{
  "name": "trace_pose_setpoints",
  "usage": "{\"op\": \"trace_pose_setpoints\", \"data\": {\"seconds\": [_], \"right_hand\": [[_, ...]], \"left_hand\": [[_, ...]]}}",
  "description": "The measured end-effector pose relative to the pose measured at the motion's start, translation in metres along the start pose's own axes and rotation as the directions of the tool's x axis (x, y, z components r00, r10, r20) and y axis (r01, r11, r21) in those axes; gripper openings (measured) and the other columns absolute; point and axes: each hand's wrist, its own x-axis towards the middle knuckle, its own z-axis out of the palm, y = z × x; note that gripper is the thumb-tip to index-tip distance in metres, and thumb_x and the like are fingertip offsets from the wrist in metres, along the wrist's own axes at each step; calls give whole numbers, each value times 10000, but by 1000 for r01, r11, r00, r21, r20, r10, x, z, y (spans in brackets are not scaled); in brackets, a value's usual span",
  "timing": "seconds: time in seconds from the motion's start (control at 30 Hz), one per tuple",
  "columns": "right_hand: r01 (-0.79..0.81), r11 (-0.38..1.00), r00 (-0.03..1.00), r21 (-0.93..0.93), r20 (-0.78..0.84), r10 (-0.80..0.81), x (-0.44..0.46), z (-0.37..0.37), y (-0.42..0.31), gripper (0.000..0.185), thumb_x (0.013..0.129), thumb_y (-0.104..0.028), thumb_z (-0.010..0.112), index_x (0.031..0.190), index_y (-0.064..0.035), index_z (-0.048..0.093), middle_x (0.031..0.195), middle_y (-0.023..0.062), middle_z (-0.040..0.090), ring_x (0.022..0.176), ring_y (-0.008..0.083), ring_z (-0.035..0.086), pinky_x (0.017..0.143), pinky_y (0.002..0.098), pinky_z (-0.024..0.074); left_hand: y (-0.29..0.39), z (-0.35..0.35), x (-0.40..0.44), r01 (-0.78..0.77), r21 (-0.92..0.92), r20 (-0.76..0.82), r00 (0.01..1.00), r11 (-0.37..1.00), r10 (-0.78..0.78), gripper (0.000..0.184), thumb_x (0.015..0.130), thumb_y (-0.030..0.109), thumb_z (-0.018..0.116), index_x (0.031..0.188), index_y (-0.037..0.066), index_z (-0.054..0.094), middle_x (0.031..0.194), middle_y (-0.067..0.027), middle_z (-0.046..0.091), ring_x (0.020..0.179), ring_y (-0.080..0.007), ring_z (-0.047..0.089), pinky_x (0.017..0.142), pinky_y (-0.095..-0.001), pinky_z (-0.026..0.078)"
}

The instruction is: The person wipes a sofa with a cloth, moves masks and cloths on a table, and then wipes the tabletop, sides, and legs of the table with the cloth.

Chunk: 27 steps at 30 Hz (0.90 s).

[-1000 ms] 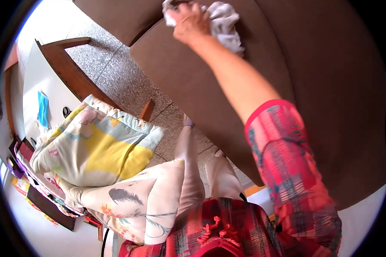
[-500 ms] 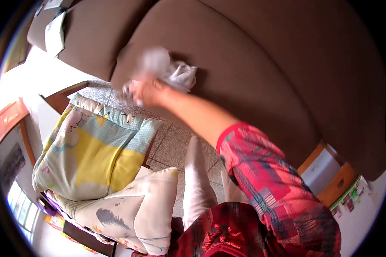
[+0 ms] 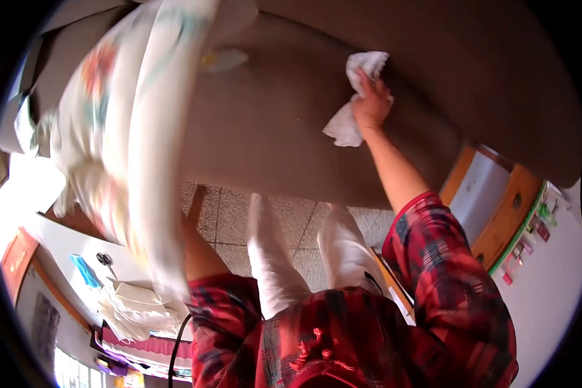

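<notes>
My right hand [image 3: 373,107] is closed on a crumpled white cloth [image 3: 344,127], pressed against the brown sofa seat [image 3: 271,123]. The cloth sticks out above and below the fingers. On the left, a large cream floral cushion [image 3: 155,129] stands raised over the sofa's front edge, smeared by motion. My left forearm [image 3: 204,255] goes in behind this cushion, which hides the left hand and its fingers. A pale, blurred shape with a yellow spot [image 3: 229,60] shows on the sofa beside the cushion.
Speckled floor tiles [image 3: 233,226] and my pale-trousered legs [image 3: 271,258] lie below the sofa edge. A wooden drawer unit [image 3: 507,210] stands at the right, with small items along a green-edged surface [image 3: 520,236]. Pale folded fabric [image 3: 136,307] is at lower left.
My right hand has moved right along the sofa with the white cloth. The floral cushion has come up at the left, and my left forearm has come into view. The yellow-and-blue cushion no longer shows.
</notes>
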Motion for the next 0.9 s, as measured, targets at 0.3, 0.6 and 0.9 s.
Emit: {"op": "trace_pose_setpoints", "data": {"seconds": [0.3,0.6,0.9], "right_hand": [[-604,721,743,-340,87,663,-156,17,360,633,639,-232,649,1253,-140,527,1062,168,628,991,298,604,858,365,479],[-326,945,938,0,-126,324,-136,5,139,634,663,-67,636,1256,-275,551,1182,139,546,1076,324,495,950,411,394],[574,716,730,398,147,-667,-126,0,-126,407,793,-84,536,1096,-344,612,1131,-14,577,1093,225,469,919,509,393]], "left_hand": [[-102,-31,73,194,158,-255,955,968,-149,507,746,39,593,1230,-15,451,1188,-181,520,1120,-357,502,999,-516,385],[-62,-88,31,502,686,-599,801,527,17,553,841,221,647,1285,-4,405,1193,-131,500,1140,-316,480,916,-494,464],[2,-92,-145,764,364,-774,566,533,-283,350,897,116,563,1204,-34,484,1111,-150,576,988,-240,598,827,-299,524]]}}
